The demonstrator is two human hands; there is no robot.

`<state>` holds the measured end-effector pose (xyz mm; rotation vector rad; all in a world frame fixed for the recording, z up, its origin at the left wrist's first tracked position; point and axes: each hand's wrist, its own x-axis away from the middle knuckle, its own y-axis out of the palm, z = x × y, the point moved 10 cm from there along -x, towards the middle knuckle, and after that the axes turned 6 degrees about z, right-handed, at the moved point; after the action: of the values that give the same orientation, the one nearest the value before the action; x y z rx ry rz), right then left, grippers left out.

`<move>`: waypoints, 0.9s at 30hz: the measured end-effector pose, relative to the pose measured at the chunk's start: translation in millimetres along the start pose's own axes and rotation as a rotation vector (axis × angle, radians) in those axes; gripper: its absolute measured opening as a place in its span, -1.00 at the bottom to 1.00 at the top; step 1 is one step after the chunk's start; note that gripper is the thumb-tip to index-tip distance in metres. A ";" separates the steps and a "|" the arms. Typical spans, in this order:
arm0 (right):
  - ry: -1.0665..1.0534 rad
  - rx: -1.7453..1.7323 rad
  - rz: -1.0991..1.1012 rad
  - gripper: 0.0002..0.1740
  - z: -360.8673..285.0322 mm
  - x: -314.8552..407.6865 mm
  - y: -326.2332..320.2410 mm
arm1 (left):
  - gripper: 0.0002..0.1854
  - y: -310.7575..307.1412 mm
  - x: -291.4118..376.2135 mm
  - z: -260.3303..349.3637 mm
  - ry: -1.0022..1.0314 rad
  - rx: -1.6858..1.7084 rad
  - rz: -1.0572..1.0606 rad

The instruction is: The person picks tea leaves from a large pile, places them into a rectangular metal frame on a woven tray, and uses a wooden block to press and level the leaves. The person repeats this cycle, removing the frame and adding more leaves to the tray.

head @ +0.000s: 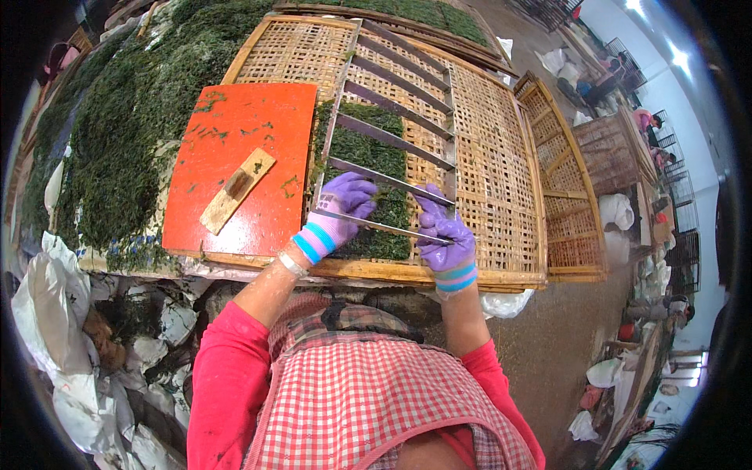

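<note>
Both my hands wear purple gloves with blue-striped cuffs. A slatted metal frame [405, 143] lies across a woven bamboo screen [496, 176], over a dark green layer of seaweed-like strands [376, 126]. My left hand [349, 202] is at the frame's near left corner, fingers curled over the green layer; whether it grips the metal is unclear. At the near right corner, my right hand [447, 238] closes around the frame. Left of the frame is an orange-red board [258, 123] with green scraps, and a wooden block with a handle [238, 191] rests on it.
A large heap of green strands [111, 147] spreads to the left. White sacks [53, 305] lie below it. Another bamboo screen [564, 188] leans at the right, beside the wet floor [529, 352]. More green-covered screens [411, 14] are beyond. Several people are farther off at right.
</note>
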<state>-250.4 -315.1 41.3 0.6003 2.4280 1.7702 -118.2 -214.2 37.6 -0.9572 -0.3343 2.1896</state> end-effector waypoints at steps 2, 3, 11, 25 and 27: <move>-0.022 0.007 0.008 -0.18 -4.4 1.8 1.3 | -0.83 1.2 8.9 -14.2 0.002 -0.342 -0.047; -0.044 0.028 0.013 -0.18 -8.4 3.1 2.3 | -0.83 0.3 14.7 -11.8 0.073 -0.408 -0.091; -0.156 0.270 0.150 -0.22 -57.2 35.6 -37.5 | -0.43 -44.4 16.6 -7.1 -0.100 -0.582 -0.116; -0.018 0.383 0.189 -0.31 -155.1 67.0 -202.0 | -0.45 108.5 9.0 88.9 0.089 -0.358 -0.217; 0.030 0.386 0.163 -0.32 -151.9 55.4 -205.6 | -0.31 141.0 9.1 98.1 0.150 -0.460 -0.353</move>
<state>-399.6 -484.9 -90.5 0.8307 2.8386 1.3667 -264.8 -303.9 32.4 -1.1940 -0.8901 1.7382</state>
